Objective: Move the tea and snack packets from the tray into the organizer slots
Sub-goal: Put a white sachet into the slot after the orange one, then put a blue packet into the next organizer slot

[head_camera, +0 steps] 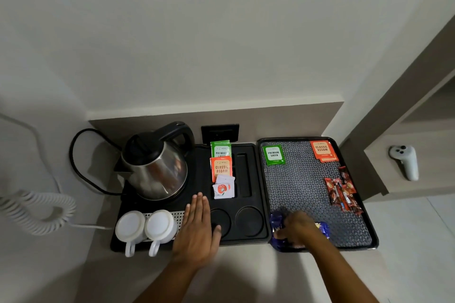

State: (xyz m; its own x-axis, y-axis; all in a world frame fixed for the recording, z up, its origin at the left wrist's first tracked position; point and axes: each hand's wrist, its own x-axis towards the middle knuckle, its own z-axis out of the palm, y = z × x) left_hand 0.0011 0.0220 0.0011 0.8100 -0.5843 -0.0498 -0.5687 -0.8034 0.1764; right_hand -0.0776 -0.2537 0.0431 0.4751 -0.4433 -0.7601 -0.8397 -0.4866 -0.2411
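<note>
A black tray (302, 187) with a patterned liner lies on the right. On it lie a green tea packet (273, 154), orange tea packets (323, 151), several red sachets (343, 192) and blue snack packets (277, 222) at its near-left corner. My right hand (296, 227) is closed over the blue snack packets. Left of the tray sits the black organizer (256, 194); its slots hold green tea packets (220, 149), orange tea packets (221, 168) and white sachets (223, 188). My left hand (198, 226) rests flat, fingers together, on the organizer's front edge, holding nothing.
A steel kettle (155, 167) stands on the organizer's left part, with two upturned white cups (145, 227) in front. A coiled phone cord (37, 211) lies far left. A wall socket (219, 132) is behind. A white controller (405, 161) rests on the shelf at right.
</note>
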